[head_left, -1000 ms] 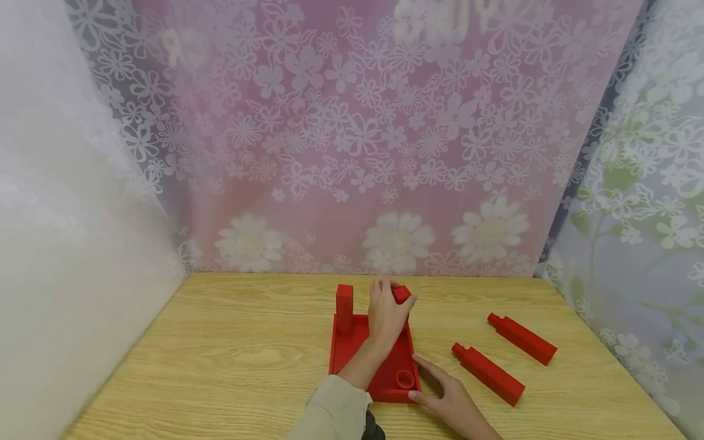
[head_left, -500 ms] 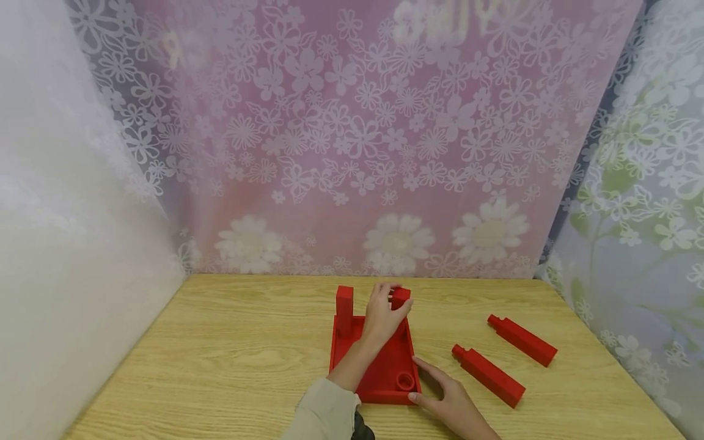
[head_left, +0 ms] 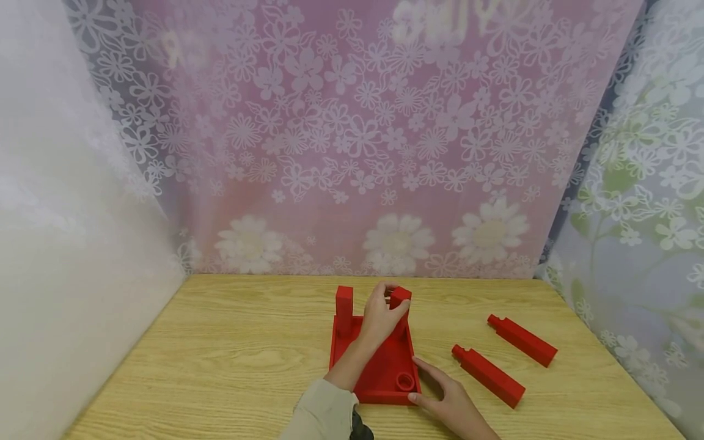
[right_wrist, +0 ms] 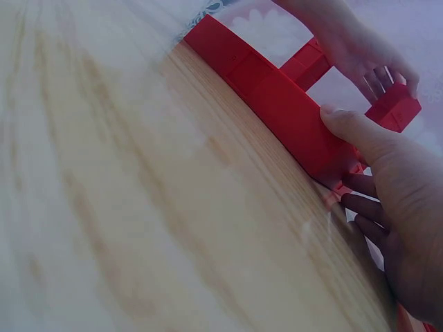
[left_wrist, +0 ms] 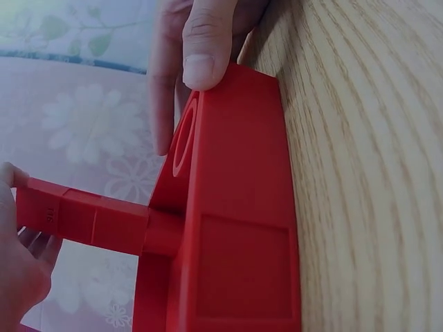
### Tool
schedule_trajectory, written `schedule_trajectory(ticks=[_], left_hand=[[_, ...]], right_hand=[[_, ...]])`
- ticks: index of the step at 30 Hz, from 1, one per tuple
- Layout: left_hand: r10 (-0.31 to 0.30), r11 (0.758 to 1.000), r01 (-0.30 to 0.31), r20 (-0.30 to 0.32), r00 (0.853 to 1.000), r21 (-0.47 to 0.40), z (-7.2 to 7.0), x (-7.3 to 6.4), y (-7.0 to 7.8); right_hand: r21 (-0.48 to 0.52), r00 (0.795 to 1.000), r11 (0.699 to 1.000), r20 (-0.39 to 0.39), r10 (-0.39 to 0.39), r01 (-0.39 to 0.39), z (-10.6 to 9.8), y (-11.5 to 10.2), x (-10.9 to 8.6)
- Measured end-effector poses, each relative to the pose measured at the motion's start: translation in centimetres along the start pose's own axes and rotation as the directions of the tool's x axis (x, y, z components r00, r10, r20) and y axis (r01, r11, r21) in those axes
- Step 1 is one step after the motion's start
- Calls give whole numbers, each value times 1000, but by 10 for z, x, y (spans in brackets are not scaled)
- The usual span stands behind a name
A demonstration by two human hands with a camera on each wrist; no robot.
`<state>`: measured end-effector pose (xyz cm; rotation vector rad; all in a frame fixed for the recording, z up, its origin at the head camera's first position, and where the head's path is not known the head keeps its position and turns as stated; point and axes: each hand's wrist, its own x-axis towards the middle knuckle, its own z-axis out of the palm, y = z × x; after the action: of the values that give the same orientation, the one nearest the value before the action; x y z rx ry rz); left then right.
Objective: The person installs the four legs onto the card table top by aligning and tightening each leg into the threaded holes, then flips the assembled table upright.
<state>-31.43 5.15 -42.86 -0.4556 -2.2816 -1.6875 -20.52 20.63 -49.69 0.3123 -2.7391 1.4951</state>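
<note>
A shallow red tray with a raised rim [head_left: 385,397] lies on the table. At its far left corner stands a square red post [head_left: 344,305]. My left hand [head_left: 379,318] reaches over the tray and holds a second square red post [head_left: 401,296] upright at the far right corner, thumb and fingers round its upper part. In the left wrist view that post [left_wrist: 104,218] meets the tray at a round socket. My right hand [head_left: 451,403] grips the near right corner, its thumb [right_wrist: 339,117] on the outer wall. An open round socket [head_left: 405,382] shows inside that corner.
Two more red posts with narrow round ends, a nearer one [head_left: 488,374] and a farther one [head_left: 522,339], lie on the wooden table [head_left: 231,354] to the right. A flowered curtain [head_left: 352,153] hangs behind the table's back edge.
My left hand has shifted slightly left and its fingers have moved on the post, which now looks straighter. My right hand and the tray stay in place.
</note>
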Motion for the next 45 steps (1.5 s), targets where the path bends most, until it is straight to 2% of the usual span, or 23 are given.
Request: schedule_trajectory(ticks=[9, 16, 21, 25, 29, 45], left_hand=[[52, 997, -53, 11, 999, 53, -1, 2, 1], [61, 994, -61, 6, 998, 91, 1, 0, 6], [34, 996, -26, -91, 995, 87, 7, -3, 10], [12, 995, 8, -199, 980, 99, 14, -5, 11], [19, 992, 13, -249, 968, 126, 19, -5, 9], [56, 990, -30, -199, 978, 135, 16, -5, 3]], right_hand=[[-16, 1000, 1000, -8, 9, -9, 0, 1, 1], [-17, 1000, 1000, -10, 9, -10, 1, 3, 1], [-22, 1000, 1000, -10, 1, -1, 0, 3, 1], [-23, 1000, 1000, -14, -9, 9, -1, 2, 1], [-30, 1000, 999, -16, -11, 11, -1, 2, 1], [-45, 1000, 999, -15, -8, 7, 1, 6, 1]])
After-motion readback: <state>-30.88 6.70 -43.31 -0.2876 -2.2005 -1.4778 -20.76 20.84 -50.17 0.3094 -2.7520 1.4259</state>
